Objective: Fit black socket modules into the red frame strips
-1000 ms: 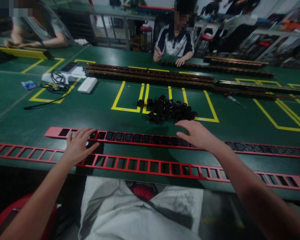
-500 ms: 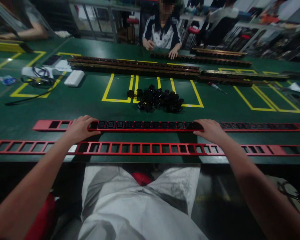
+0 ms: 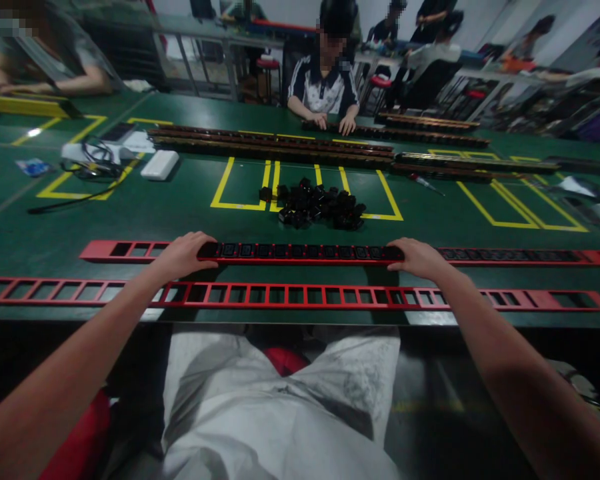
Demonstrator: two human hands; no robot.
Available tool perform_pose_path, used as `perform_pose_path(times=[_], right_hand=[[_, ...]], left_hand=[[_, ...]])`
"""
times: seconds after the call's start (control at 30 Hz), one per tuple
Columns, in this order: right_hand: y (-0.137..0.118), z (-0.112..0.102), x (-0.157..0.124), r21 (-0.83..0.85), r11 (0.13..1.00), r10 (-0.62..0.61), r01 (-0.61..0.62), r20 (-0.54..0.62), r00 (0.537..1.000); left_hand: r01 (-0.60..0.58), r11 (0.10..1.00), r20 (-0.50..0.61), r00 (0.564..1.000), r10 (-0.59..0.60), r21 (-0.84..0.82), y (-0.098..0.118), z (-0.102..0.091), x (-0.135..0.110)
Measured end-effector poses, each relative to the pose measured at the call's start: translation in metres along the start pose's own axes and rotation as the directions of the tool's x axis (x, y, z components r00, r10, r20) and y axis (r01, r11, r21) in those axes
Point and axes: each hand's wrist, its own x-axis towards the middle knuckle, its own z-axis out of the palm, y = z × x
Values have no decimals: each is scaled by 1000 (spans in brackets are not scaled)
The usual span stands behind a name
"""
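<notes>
The red socket strip (image 3: 300,252) lay lengthwise across the green surface (image 3: 180,213) in front of the person, its middle stretch filled with black sockets and its left end showing open slots. Both hands sat on it, well apart. The left hand (image 3: 183,255) covered the strip just where the filled run began, and its fingers (image 3: 200,239) were curled down over the strip's far edge, closed on it, with the thumb pointing right along the near edge. The right hand (image 3: 417,259) lay palm down on the strip at the other end of that run, its fingers (image 3: 399,249) bent over the top and clasping it the same way. How far either thumb reached beneath the strip could not be told.

Both forearms stretched forward from the lower corners of the view, wrists low and nearly level with the surface, crossing above the empty red strip (image 3: 300,295) that lay parallel and just nearer the person.

Beyond the held strip, between the two hands, a pile of loose black sockets (image 3: 315,205) rested on yellow tape outlines (image 3: 240,203). Farther back lay long dark strips (image 3: 280,143), a white box (image 3: 160,165) and a screwdriver (image 3: 427,183).
</notes>
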Motion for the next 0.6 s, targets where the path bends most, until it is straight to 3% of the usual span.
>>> perform_pose_path(times=[0.2,0.43,0.6], right_hand=[[-14,-15,16,-1,1000,-20,20,-35,999],[-34,-30,71,-12,999,-50,50,-19,999],[-38,-31,100,-27,998,-51,52,5,999]], left_hand=[[14,999,-87,996,-18,-44,-19,1,-6],[58,998,-64,996,-60,-24,-56,-20,6],[83,995,-65,994,-86,-46,-74,-17,16]])
